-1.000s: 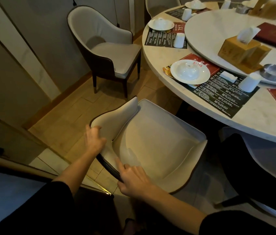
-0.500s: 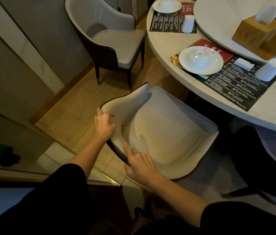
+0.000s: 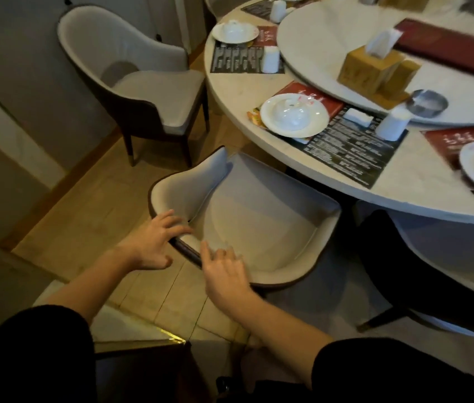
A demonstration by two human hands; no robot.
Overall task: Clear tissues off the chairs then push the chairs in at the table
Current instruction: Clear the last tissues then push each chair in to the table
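Note:
A beige chair [image 3: 259,225] with a dark shell stands in front of me, its front edge at the rim of the round marble table [image 3: 404,196]. Its seat is bare. My left hand [image 3: 154,242] has spread fingers, with only the fingertips resting on the rim of the backrest. My right hand [image 3: 224,271] hovers loosely at the same rim, fingers apart, gripping nothing. A second beige chair [image 3: 154,91] stands to the far left, apart from the table, seat bare. A third chair [image 3: 433,271] at the right sits partly under the table.
The table carries plates [image 3: 294,114], black placemats [image 3: 349,146], white cups [image 3: 391,126] and a turntable [image 3: 317,53] holding a wooden tissue box [image 3: 369,68] and a red menu [image 3: 448,48]. A wall runs along the left. A dark cabinet corner [image 3: 142,344] is near my body.
The near chair has slid closer to the table. Both hands have loosened from the backrest and their fingers have spread.

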